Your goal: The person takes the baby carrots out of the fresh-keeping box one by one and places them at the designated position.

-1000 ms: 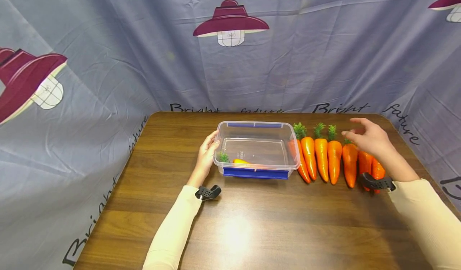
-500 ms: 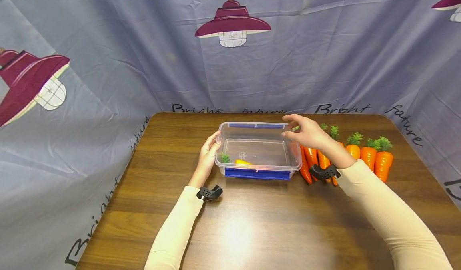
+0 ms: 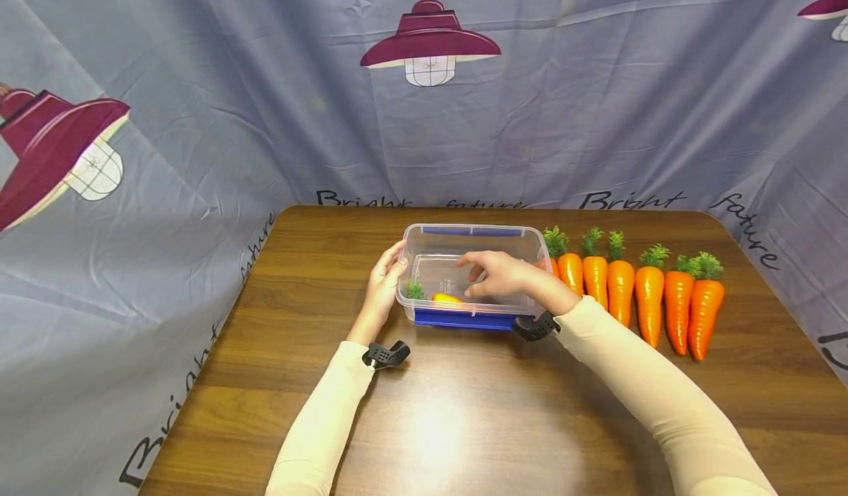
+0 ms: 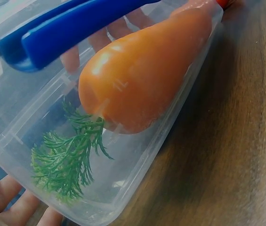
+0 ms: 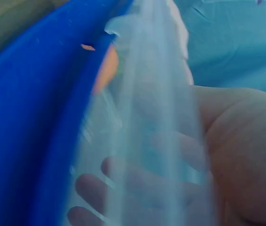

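A clear plastic food box with blue side clips stands on the table, lidless. Inside, along its near wall, lies an orange toy carrot with a green leafy top at the left end. My left hand rests against the box's left end, fingers along the outside of the wall. Over the carrot, my right hand reaches down into the box with thumb and fingers apart and nothing between them. The right wrist view is blurred and shows those fingers through the clear wall.
Several more orange carrots stand in a row right of the box, leafy tops toward the back; the leftmost is partly behind the box and right arm. A grey-blue printed curtain hangs behind the brown wooden table.
My right hand has swept left from above the row of carrots, across the box's right rim, and down into the box. My left hand and the box have stayed in place.
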Demonstrator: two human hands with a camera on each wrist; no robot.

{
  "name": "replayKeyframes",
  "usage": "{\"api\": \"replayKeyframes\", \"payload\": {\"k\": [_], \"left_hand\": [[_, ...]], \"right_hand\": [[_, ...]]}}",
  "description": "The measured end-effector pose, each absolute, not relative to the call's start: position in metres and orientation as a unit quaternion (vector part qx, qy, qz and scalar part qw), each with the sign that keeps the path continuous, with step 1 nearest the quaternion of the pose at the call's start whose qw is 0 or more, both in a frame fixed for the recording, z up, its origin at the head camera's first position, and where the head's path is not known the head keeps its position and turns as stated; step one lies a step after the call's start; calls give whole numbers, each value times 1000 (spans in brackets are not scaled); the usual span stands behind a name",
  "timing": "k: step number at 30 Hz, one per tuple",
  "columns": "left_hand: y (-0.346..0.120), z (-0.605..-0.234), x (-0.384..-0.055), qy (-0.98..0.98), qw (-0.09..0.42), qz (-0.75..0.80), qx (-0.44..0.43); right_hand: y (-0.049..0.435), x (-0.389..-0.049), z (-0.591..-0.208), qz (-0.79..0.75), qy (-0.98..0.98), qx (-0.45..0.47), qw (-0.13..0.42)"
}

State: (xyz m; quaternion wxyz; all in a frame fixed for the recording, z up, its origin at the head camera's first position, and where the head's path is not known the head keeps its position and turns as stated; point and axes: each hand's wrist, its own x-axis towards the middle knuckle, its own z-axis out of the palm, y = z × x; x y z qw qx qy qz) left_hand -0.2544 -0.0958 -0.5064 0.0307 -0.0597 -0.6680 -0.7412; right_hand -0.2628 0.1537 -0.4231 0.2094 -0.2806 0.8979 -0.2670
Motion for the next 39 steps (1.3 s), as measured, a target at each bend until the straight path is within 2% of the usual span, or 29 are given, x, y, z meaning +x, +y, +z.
{"api": "replayKeyframes", "payload": {"k": [5,18,23,39], "left_hand": [[-94,-507,-255,-673,28,-737,-57],[-93,-507,-255,-681,34,-729,-59],[-93,-507,-255,-682,37,-729,-57],[-95,-506,-256,-682,40,-728,-60]], "right_hand": [[141,-262,-434,-264,883,-300,246],[129,-267,-442,-267,857,-329,293],[131,-269,-445,-280,843,-352,294],[129,-272,-446,-309,819,-328,355]]}}
